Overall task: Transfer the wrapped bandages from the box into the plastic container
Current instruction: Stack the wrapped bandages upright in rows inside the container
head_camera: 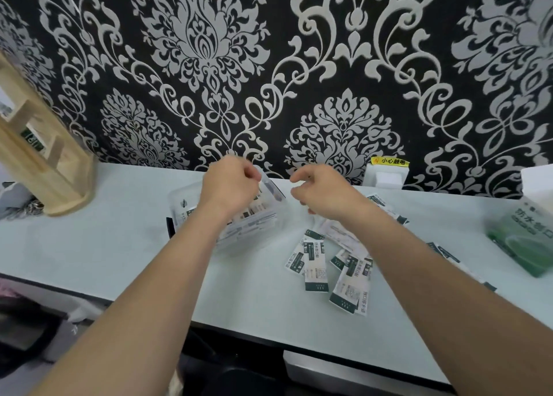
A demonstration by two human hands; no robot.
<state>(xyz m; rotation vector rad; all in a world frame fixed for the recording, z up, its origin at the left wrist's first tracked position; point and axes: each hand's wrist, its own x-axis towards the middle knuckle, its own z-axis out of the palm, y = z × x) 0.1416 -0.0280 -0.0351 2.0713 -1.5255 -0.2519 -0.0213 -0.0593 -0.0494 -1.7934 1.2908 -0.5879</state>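
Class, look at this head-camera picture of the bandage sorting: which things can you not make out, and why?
- Container contents: head view, left hand and forearm cover most of it.
- Left grip: fingers curl away, so cannot tell whether it holds anything.
- Box: cut off by the right edge.
- Bandage print: too small and blurred.

A yellow warning sticker (389, 161) is reading 小心触电 above a white wall socket (386, 177), beyond and right of the right hand (321, 192); the wrapped bandages (314, 261) lying below that hand are showing 防水创口贴 along their white faces; the green box (526, 240) far right of both hands is showing 防水创口, its last character cut off; smaller print is staying illegible.
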